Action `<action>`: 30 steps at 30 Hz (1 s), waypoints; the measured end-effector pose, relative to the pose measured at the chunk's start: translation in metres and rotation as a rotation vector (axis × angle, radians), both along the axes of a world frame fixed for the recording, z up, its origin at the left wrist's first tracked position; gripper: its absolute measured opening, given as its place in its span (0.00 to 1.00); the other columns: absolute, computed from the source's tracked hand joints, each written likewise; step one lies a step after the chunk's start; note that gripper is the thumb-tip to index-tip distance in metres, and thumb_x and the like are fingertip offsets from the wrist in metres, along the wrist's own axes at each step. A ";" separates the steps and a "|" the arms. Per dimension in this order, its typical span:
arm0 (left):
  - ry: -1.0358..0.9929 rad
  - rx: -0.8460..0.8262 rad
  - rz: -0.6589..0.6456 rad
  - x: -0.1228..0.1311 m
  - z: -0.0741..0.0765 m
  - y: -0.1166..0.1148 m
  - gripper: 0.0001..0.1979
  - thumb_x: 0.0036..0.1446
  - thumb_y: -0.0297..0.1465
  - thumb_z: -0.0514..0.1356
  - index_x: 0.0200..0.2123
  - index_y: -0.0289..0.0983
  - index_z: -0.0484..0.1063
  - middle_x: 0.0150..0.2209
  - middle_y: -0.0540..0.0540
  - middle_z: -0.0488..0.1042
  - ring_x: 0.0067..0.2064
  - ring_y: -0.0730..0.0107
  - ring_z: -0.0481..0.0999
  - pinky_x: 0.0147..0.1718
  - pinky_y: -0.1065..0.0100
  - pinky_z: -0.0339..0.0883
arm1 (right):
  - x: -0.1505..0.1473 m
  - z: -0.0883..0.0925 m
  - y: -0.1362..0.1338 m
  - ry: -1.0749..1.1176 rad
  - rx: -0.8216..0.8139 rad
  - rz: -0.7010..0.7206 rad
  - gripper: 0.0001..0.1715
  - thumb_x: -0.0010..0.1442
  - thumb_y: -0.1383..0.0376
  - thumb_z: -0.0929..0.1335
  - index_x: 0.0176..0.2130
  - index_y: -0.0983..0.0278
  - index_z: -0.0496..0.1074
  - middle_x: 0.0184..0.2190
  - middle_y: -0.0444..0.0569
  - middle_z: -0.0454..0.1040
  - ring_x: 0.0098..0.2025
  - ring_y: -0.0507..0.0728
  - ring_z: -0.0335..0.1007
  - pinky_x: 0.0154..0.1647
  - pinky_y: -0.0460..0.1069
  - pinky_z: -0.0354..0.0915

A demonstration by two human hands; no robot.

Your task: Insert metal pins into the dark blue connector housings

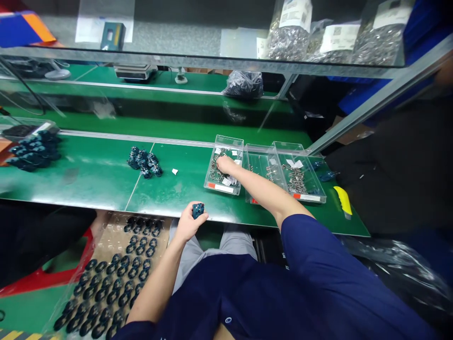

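Nearest, beside the person's knees, a transparent blister tray (106,283) carries rows of dark oval parts; just above it the left hand (189,222) is closed around a dark blue part (198,210), held over the front edge of the green tabletop (81,174); the right arm reaches across, and the right hand (225,164) is down in a transparent plastic tray (229,143), its fingers (220,163) among small silvery metal parts (214,172) (from this angle, it's hard to say whether they are pinching a piece); two more transparent trays sit just beside it, the farther (311,191) holding a heap of similar metal parts (295,180); past them lies a yellow utility knife (342,199); well left of the hands are a heap of dark blue parts (143,162) and a larger heap (33,151) at the tabletop's far left; beyond, a black plastic bag (244,84) and a bench scale (135,72) stand on a second green surface; higher still, labelled bags of metal parts (288,33) rest on a glass shelf (177,47).
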State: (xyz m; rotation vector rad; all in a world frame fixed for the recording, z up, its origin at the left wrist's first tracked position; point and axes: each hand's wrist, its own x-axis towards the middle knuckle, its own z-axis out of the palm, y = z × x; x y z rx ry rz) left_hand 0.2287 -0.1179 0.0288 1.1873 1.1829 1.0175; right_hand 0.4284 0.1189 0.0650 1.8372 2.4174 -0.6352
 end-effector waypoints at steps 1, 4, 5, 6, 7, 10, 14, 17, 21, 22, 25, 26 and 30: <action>0.023 0.012 0.018 -0.001 0.001 0.001 0.19 0.51 0.36 0.66 0.45 0.37 0.69 0.34 0.49 0.75 0.33 0.70 0.73 0.38 0.66 0.67 | 0.000 0.004 -0.001 0.001 0.007 -0.009 0.04 0.57 0.75 0.70 0.34 0.76 0.77 0.36 0.66 0.79 0.39 0.61 0.74 0.42 0.49 0.65; 0.065 0.054 0.113 -0.002 0.008 0.008 0.16 0.49 0.36 0.68 0.40 0.37 0.70 0.33 0.49 0.75 0.34 0.69 0.74 0.40 0.65 0.68 | 0.003 0.023 -0.019 0.037 0.058 -0.017 0.07 0.58 0.74 0.68 0.35 0.73 0.79 0.37 0.63 0.79 0.41 0.60 0.75 0.43 0.49 0.65; 0.065 0.073 0.153 -0.001 0.012 0.011 0.16 0.49 0.36 0.68 0.39 0.37 0.70 0.33 0.49 0.76 0.34 0.68 0.75 0.40 0.65 0.68 | 0.004 0.030 -0.031 0.077 0.064 0.007 0.08 0.59 0.73 0.68 0.36 0.71 0.79 0.37 0.59 0.80 0.41 0.58 0.75 0.44 0.48 0.66; 0.052 0.096 0.189 0.000 0.018 0.014 0.16 0.49 0.37 0.68 0.38 0.37 0.70 0.33 0.48 0.77 0.35 0.68 0.75 0.40 0.65 0.69 | 0.005 0.036 -0.045 0.147 0.040 0.045 0.09 0.60 0.71 0.68 0.37 0.68 0.79 0.36 0.55 0.80 0.39 0.57 0.75 0.43 0.47 0.66; 0.027 0.124 0.215 0.002 0.023 0.017 0.16 0.49 0.37 0.69 0.38 0.37 0.71 0.35 0.47 0.78 0.36 0.67 0.76 0.41 0.64 0.69 | 0.006 0.041 -0.063 0.245 -0.014 0.094 0.09 0.60 0.69 0.68 0.38 0.67 0.80 0.33 0.51 0.81 0.37 0.55 0.76 0.42 0.46 0.67; -0.030 0.216 0.230 0.011 0.038 0.022 0.17 0.49 0.37 0.70 0.39 0.37 0.71 0.39 0.45 0.79 0.39 0.66 0.77 0.43 0.63 0.70 | 0.005 0.050 -0.118 0.582 -0.249 0.229 0.09 0.57 0.64 0.69 0.34 0.65 0.80 0.24 0.44 0.78 0.29 0.51 0.73 0.38 0.46 0.68; -0.109 0.208 0.233 0.027 0.042 0.017 0.18 0.45 0.37 0.72 0.36 0.36 0.70 0.32 0.49 0.75 0.32 0.72 0.74 0.37 0.67 0.69 | 0.003 0.050 -0.170 0.825 -0.355 0.179 0.09 0.56 0.63 0.70 0.34 0.67 0.77 0.21 0.43 0.74 0.24 0.50 0.69 0.30 0.45 0.65; -0.326 0.070 0.282 0.037 0.040 0.007 0.22 0.44 0.36 0.72 0.38 0.37 0.66 0.29 0.53 0.72 0.28 0.75 0.72 0.32 0.68 0.68 | 0.004 0.043 -0.192 0.962 -0.141 0.189 0.11 0.59 0.61 0.69 0.39 0.66 0.76 0.27 0.46 0.77 0.28 0.52 0.71 0.30 0.46 0.66; -0.484 -0.025 0.281 0.046 0.044 -0.005 0.24 0.42 0.34 0.73 0.38 0.37 0.64 0.28 0.54 0.70 0.27 0.78 0.72 0.30 0.71 0.67 | 0.009 0.032 -0.214 0.950 0.319 0.310 0.10 0.63 0.62 0.69 0.40 0.64 0.78 0.35 0.51 0.78 0.37 0.55 0.72 0.40 0.51 0.68; -0.495 -0.033 0.266 0.047 0.046 -0.008 0.25 0.42 0.34 0.73 0.39 0.37 0.63 0.29 0.54 0.71 0.27 0.78 0.72 0.30 0.71 0.67 | 0.010 0.030 -0.217 0.953 0.369 0.315 0.09 0.64 0.62 0.68 0.40 0.64 0.78 0.35 0.51 0.77 0.37 0.55 0.72 0.41 0.51 0.68; -0.485 -0.043 0.189 0.046 0.048 -0.015 0.28 0.46 0.36 0.71 0.45 0.39 0.59 0.32 0.53 0.73 0.30 0.74 0.75 0.28 0.72 0.67 | 0.017 0.033 -0.224 0.994 0.358 0.236 0.09 0.65 0.63 0.67 0.37 0.64 0.76 0.32 0.49 0.75 0.34 0.54 0.71 0.39 0.50 0.68; -0.469 -0.035 0.155 0.045 0.048 -0.016 0.27 0.48 0.37 0.71 0.46 0.40 0.59 0.34 0.51 0.74 0.32 0.72 0.77 0.28 0.72 0.68 | 0.020 0.035 -0.225 1.009 0.318 0.202 0.08 0.65 0.64 0.66 0.37 0.64 0.75 0.32 0.48 0.75 0.33 0.53 0.71 0.38 0.49 0.68; -0.314 0.056 0.079 0.036 0.045 -0.016 0.26 0.47 0.38 0.71 0.45 0.38 0.64 0.44 0.46 0.74 0.43 0.68 0.76 0.37 0.67 0.74 | 0.032 0.048 -0.224 0.997 0.228 0.206 0.06 0.65 0.65 0.66 0.37 0.64 0.73 0.33 0.47 0.75 0.33 0.52 0.72 0.38 0.48 0.67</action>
